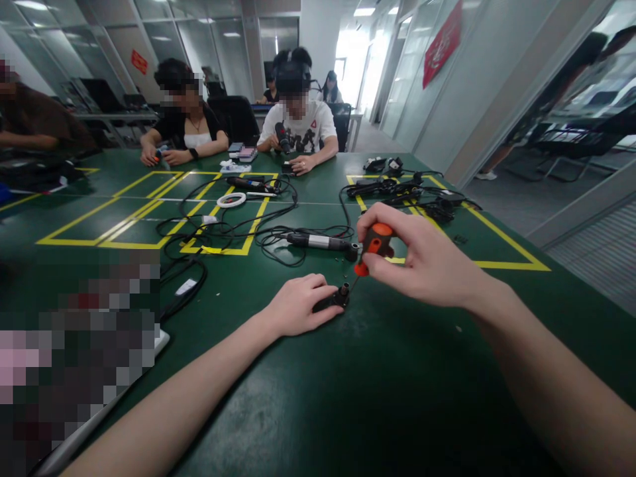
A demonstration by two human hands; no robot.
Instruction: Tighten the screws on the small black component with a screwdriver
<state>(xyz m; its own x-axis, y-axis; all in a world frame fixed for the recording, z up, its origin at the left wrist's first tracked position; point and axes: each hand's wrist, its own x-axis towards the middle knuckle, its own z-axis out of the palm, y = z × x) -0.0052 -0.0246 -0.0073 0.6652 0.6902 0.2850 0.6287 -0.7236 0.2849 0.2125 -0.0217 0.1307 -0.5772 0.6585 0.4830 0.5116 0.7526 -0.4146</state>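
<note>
My right hand [417, 255] grips the orange and black handle of a screwdriver [376, 242], its thin shaft slanting down to the left. The tip reaches a small black part [338, 299], which has a short upright post at its right end. My left hand [303, 306] is closed around that part and holds it down on the green table [278, 411]. Whether the tip sits in a screw is too small to tell. Just beyond lies a black and silver pen-shaped tool [318, 242] with a cable.
Black cables [199, 228] tangle across the table's middle left. A white ring [231, 200] lies among them. More black cabled devices [397, 189] are heaped at the back right within yellow tape lines. Across the table a person in a white shirt [298, 129] works. A blurred-out object [79, 371] covers the near left.
</note>
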